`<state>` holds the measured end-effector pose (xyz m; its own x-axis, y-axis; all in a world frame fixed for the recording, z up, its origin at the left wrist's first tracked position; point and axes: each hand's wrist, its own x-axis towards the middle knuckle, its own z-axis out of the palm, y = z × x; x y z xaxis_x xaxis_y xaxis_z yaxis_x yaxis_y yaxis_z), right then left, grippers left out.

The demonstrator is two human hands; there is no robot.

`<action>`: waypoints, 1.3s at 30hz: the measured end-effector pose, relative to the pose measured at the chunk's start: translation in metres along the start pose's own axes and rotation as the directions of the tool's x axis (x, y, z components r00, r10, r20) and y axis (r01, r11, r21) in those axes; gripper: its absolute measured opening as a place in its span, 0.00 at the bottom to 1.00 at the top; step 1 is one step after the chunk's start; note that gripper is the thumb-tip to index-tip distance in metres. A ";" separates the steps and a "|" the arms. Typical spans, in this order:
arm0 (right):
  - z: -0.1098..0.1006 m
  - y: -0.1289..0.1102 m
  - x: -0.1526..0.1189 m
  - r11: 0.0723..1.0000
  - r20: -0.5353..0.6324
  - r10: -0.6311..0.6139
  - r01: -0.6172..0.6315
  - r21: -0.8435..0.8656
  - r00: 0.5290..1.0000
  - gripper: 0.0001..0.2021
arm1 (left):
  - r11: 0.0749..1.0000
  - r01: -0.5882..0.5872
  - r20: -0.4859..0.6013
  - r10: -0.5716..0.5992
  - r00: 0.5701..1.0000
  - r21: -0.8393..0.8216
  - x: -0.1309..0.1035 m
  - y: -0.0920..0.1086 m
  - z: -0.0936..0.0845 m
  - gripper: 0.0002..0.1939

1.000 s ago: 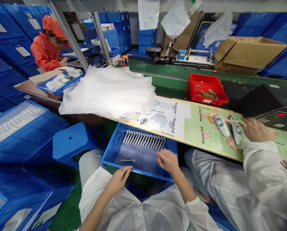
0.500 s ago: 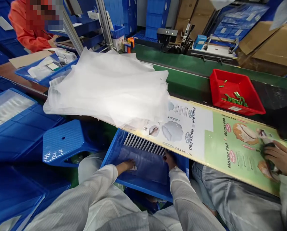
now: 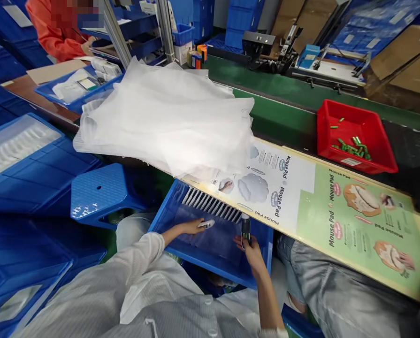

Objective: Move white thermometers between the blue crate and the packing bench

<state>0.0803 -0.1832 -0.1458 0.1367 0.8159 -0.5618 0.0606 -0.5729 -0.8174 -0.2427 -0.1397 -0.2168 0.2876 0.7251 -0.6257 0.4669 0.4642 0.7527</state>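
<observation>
Head view: over the blue tray, the left hand pinches a white device in its fingers, near the tray's middle — the right hand has its fingers closed on a dark device above the tray's right part. White pieces line the tray's far side; a red bin sits beyond, rightward.

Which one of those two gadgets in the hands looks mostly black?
The dark gadget in the right hand, with a whitish far end. The pale gadget in the left hand looks mostly white instead.
</observation>
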 end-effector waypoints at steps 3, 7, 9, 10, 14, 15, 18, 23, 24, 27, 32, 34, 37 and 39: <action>0.010 -0.002 -0.048 0.977 0.070 0.008 -0.023 0.210 0.997 0.34 | 0.967 -0.166 -0.038 0.161 0.986 -0.193 -0.019 0.030 0.008 0.22; 0.050 -0.026 -0.076 0.967 0.184 0.023 -0.069 0.245 0.983 0.36 | 0.845 -0.206 -0.143 0.154 0.978 -0.494 -0.062 0.056 0.033 0.26; 0.068 -0.036 -0.079 0.972 0.186 0.016 -0.059 0.228 0.982 0.37 | 0.793 -0.212 -0.210 0.109 0.972 -0.571 -0.086 0.062 0.046 0.28; 0.074 -0.039 -0.080 0.975 0.184 0.003 -0.044 0.219 0.983 0.36 | 0.779 -0.226 -0.256 0.087 0.963 -0.584 -0.097 0.065 0.052 0.30; 0.089 -0.047 -0.090 0.982 0.225 -0.055 0.012 0.187 0.973 0.34 | 0.793 -0.303 -0.442 0.047 0.896 -0.529 -0.131 0.075 0.065 0.37; 0.091 -0.050 -0.093 0.985 0.229 -0.063 0.024 0.172 0.971 0.33 | 0.800 -0.326 -0.463 0.069 0.884 -0.503 -0.136 0.080 0.066 0.37; 0.094 -0.067 -0.102 0.981 0.217 -0.110 0.070 0.184 0.970 0.33 | 0.814 -0.406 -0.463 0.194 0.865 -0.416 -0.146 0.101 0.063 0.34; 0.077 -0.117 -0.100 0.931 0.059 -0.291 0.268 0.248 0.955 0.36 | 0.784 -0.549 -0.458 0.391 0.799 -0.289 -0.135 0.169 0.049 0.29; 0.069 -0.126 -0.096 0.922 0.009 -0.327 0.317 0.220 0.945 0.36 | 0.776 -0.581 -0.461 0.434 0.774 -0.245 -0.129 0.185 0.047 0.29; 0.037 -0.150 -0.070 0.902 -0.092 -0.417 0.424 0.075 0.904 0.34 | 0.733 -0.681 -0.487 0.593 0.642 -0.005 -0.098 0.236 0.039 0.28; -0.027 -0.191 -0.006 0.763 -0.324 -0.637 0.511 -0.397 0.700 0.31 | 0.729 -0.589 -0.387 0.685 0.618 0.349 -0.022 0.323 0.033 0.22; -0.046 -0.205 0.013 0.750 -0.373 -0.622 0.386 -0.537 0.688 0.29 | 0.771 -0.505 -0.377 0.633 0.676 0.389 0.004 0.349 0.036 0.21; -0.054 -0.218 0.036 0.633 -0.345 -0.679 0.280 -0.722 0.648 0.25 | 0.816 -0.474 -0.412 0.577 0.705 0.332 0.029 0.369 0.043 0.18; -0.047 -0.224 0.049 0.546 -0.359 -0.742 0.201 -0.813 0.566 0.29 | 0.811 -0.534 -0.487 0.575 0.657 0.238 0.036 0.369 0.048 0.18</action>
<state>0.1196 -0.0180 0.0159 0.3874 0.8592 0.3342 0.8645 -0.2126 -0.4555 -0.0203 0.0332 0.0288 0.0499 0.9913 0.1221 0.4244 -0.1317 0.8959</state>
